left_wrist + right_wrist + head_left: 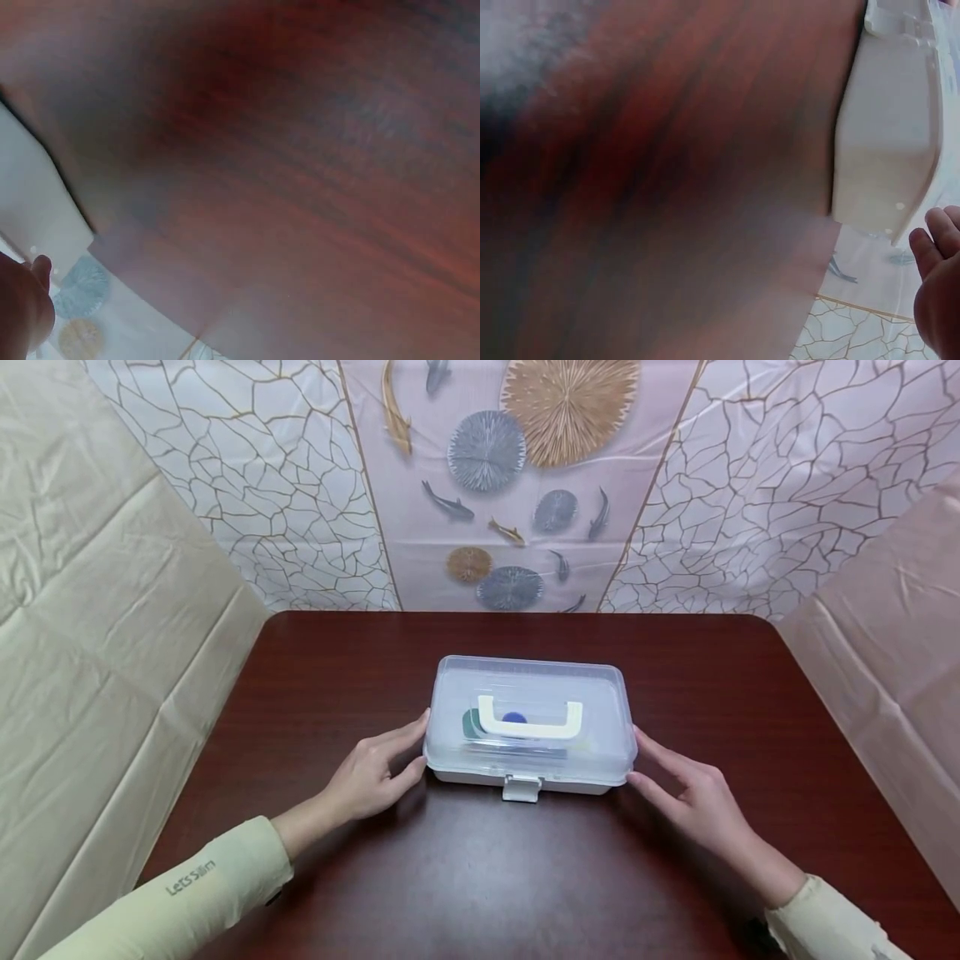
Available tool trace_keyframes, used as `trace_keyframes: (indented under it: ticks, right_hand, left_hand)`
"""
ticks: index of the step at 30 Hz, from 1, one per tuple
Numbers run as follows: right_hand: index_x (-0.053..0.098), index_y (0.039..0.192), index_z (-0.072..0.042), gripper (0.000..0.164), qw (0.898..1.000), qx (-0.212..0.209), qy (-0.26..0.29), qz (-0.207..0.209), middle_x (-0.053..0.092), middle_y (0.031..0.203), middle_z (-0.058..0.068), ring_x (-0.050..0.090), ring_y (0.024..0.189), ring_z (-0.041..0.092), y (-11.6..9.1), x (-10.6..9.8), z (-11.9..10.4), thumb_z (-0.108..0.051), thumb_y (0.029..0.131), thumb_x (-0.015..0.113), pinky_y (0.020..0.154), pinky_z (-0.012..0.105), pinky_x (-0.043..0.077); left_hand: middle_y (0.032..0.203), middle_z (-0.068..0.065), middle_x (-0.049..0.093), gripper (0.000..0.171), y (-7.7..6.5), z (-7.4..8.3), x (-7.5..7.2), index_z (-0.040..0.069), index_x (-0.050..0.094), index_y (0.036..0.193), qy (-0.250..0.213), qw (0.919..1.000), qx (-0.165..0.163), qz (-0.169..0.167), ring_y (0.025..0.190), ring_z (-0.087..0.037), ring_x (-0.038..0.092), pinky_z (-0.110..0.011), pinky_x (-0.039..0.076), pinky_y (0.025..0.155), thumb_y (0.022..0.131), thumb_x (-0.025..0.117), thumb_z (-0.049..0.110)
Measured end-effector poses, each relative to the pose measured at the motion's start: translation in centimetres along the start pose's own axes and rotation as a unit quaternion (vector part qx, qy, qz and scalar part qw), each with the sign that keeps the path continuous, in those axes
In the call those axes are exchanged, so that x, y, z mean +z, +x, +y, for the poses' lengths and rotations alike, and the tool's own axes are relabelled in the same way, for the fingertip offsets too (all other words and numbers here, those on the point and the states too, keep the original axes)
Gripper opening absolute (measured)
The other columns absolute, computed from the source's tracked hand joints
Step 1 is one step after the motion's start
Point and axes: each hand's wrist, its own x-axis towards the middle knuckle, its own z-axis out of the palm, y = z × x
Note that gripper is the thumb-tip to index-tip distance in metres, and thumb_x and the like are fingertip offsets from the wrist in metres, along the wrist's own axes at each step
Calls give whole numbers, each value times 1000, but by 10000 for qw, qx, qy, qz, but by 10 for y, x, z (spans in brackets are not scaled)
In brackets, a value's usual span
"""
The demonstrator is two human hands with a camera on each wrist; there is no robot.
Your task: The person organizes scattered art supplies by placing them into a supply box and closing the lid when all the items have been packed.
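Note:
A plastic storage box (600, 693) with a clear lid and pale base is on the dark red table, its latch (522, 788) facing me. On top lies a white handle (528, 731). Green and blue shapes show dimly through the lid. My left hand (378, 772) touches the box's left side with extended fingers and thumb. At the opposite side, my right hand (697, 793) does the same. Each wrist view catches only part of the box's pale base (37, 180) (889, 127) and a few fingers at the frame edge.
The dark red wooden table (480, 877) stretches around the box. Behind it hangs a patterned cloth (420, 552) with fish and round shapes. Beige cloth (97, 693) lines the left side, and similar cloth (892, 635) the right.

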Motion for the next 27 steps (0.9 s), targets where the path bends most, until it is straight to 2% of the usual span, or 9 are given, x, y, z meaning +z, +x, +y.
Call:
trace_keyframes:
  ticks: [8, 11, 14, 17, 20, 22, 24, 27]
  right_hand:
    - [64, 150, -12, 80, 10000, -22, 58, 16, 68, 141, 16, 49, 130, -16, -1, 1, 3, 7, 77, 89, 105, -1, 38]
    - [64, 150, -12, 78, 10000, -24, 53, -4, 69, 140, 16, 48, 131, -17, 0, 1, 3, 6, 78, 89, 106, 0, 38]
    - [65, 150, -13, 76, 10000, 7, 64, -39, 69, 140, 16, 48, 130, -17, 2, -1, 2, 5, 80, 88, 106, 0, 37]
    - [65, 150, -14, 73, 9999, 88, 82, -84, 70, 139, 16, 48, 129, -18, 3, -3, 1, 3, 82, 88, 105, -1, 37]
    - [65, 150, -15, 70, 9996, 216, 95, -154, 70, 140, 16, 48, 127, -19, 5, -5, 2, 1, 85, 87, 104, -2, 36]
    - [64, 150, -14, 69, 9993, 293, 103, -216, 69, 140, 15, 49, 126, -19, 6, -7, 2, 0, 87, 86, 103, -3, 36]
    - [64, 150, -14, 67, 9990, 343, 91, -268, 69, 140, 16, 49, 125, -19, 7, -8, 2, -1, 88, 86, 101, -3, 36]
    - [65, 149, -12, 65, 9987, 370, 85, -329, 69, 140, 14, 49, 125, -20, 9, -11, 1, -2, 89, 85, 101, -3, 37]
  left_hand:
    - [152, -10, 61, 59, -2, 1, 1, 6, 56, 155, -56, 9999, -152, -12, 133, -29, 64, -54, 59, 105, 98, 69, 11]
    - [153, -10, 60, 58, -2, 2, 0, 8, 56, 155, -221, 9992, -332, -16, 135, -28, 63, -54, 57, 108, 99, 70, 10]
    - [152, -10, 61, 56, -1, 4, -1, 8, 57, 155, -514, 9963, -683, -24, 136, -28, 62, -53, 56, 109, 101, 70, 10]
    - [149, -10, 63, 51, 1, 6, -2, 6, 59, 152, -870, 9877, -1300, -85, 132, -27, 64, -51, 57, 108, 103, 71, 13]
    - [143, -10, 68, 48, 4, 7, -3, 6, 61, 150, -1171, 9709, -2079, -189, 127, -25, 68, -49, 58, 107, 105, 71, 19]
    - [141, -9, 70, 48, 6, 8, -4, 7, 62, 150, -1256, 9601, -2481, -278, 125, -23, 69, -48, 58, 107, 106, 70, 23]
    - [141, -8, 70, 50, 8, 8, -5, 8, 61, 152, -1370, 9519, -2716, -375, 125, -23, 70, -48, 57, 109, 106, 70, 25]
    - [145, -9, 66, 53, 10, 9, -6, 7, 57, 154, -1591, 9446, -2821, -526, 128, -24, 68, -48, 54, 112, 107, 70, 25]
